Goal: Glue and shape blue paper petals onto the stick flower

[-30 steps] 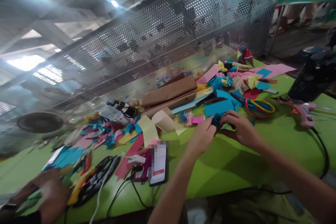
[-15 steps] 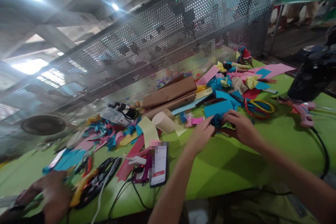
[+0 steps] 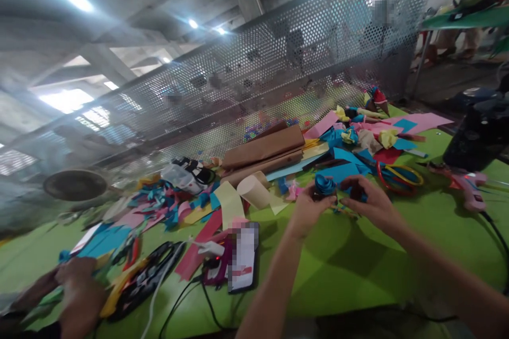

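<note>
My left hand [image 3: 307,211] pinches a blue paper flower [image 3: 325,184], whose rolled, swirled top faces up above the fingers. Close by on its right is my right hand [image 3: 369,202], fingers curled, with a small blue piece of paper [image 3: 363,197] showing at the fingertips. A gap separates this hand from the flower. Below and between the hands, small yellowish-green bits [image 3: 345,213] show, too blurred to name. Blue paper sheets [image 3: 344,172] lie just behind my hands, and a pink paper scrap [image 3: 293,190] is left of the flower.
Red-and-yellow-handled scissors [image 3: 400,177] and a pink glue gun [image 3: 473,196] with its cord lie right. A phone [image 3: 243,259], cables, and a cream paper roll [image 3: 253,190] are left. Brown paper rolls [image 3: 262,148] lie behind. Another person's hands [image 3: 79,280] work at far left.
My hands have drawn apart, and the blue flower has turned its swirled top upward in my left hand. The view has shifted slightly. The other person's hands have moved a little.
</note>
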`<action>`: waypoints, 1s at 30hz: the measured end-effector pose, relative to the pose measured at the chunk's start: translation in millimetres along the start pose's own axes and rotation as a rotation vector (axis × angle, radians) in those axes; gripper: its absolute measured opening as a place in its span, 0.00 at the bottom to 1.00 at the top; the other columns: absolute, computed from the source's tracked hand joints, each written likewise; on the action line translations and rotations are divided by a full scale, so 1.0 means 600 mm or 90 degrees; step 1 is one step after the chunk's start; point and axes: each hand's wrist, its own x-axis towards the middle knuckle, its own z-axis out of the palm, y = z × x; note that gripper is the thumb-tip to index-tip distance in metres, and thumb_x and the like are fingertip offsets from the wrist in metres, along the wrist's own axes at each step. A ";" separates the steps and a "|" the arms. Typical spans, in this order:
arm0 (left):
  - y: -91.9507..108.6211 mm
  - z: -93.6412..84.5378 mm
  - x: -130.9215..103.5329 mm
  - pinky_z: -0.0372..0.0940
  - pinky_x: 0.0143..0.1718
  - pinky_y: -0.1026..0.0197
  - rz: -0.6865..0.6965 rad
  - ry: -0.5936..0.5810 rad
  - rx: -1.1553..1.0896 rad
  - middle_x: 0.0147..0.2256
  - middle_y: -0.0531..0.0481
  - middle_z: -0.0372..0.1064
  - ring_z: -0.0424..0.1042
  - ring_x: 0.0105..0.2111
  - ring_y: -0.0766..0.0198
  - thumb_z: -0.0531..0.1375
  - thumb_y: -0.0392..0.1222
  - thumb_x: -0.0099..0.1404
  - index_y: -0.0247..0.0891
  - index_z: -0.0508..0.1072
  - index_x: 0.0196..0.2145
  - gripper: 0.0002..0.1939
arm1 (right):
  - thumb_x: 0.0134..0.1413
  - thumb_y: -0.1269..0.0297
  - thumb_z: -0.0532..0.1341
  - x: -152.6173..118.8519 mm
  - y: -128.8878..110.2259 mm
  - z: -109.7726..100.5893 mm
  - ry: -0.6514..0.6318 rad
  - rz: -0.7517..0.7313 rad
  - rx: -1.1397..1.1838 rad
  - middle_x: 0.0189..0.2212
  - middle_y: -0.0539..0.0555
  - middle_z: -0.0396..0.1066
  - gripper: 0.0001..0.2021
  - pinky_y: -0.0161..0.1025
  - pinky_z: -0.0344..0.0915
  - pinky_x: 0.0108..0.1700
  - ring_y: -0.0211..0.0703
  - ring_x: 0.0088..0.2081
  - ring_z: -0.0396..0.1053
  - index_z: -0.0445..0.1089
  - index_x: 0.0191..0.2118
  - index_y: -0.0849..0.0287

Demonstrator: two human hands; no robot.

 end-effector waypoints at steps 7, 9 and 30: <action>0.007 -0.005 0.012 0.69 0.50 0.51 0.029 0.011 -0.026 0.41 0.44 0.79 0.76 0.41 0.55 0.76 0.47 0.48 0.36 0.79 0.47 0.29 | 0.56 0.50 0.66 0.018 0.031 0.038 -0.084 0.076 0.049 0.37 0.53 0.76 0.17 0.39 0.67 0.35 0.43 0.35 0.71 0.71 0.44 0.56; 0.012 -0.009 0.015 0.69 0.48 0.52 0.023 0.014 -0.038 0.39 0.43 0.80 0.76 0.40 0.56 0.77 0.48 0.46 0.36 0.80 0.43 0.27 | 0.55 0.49 0.66 0.025 0.030 0.042 -0.080 0.090 0.047 0.35 0.52 0.76 0.16 0.39 0.67 0.34 0.43 0.34 0.71 0.72 0.41 0.56; -0.049 -0.053 0.029 0.65 0.40 0.60 0.092 0.008 -0.069 0.33 0.50 0.70 0.70 0.34 0.64 0.70 0.53 0.57 0.36 0.72 0.36 0.20 | 0.62 0.64 0.64 0.052 -0.025 0.041 0.064 -0.246 -0.231 0.38 0.53 0.75 0.04 0.40 0.70 0.42 0.44 0.39 0.73 0.76 0.42 0.51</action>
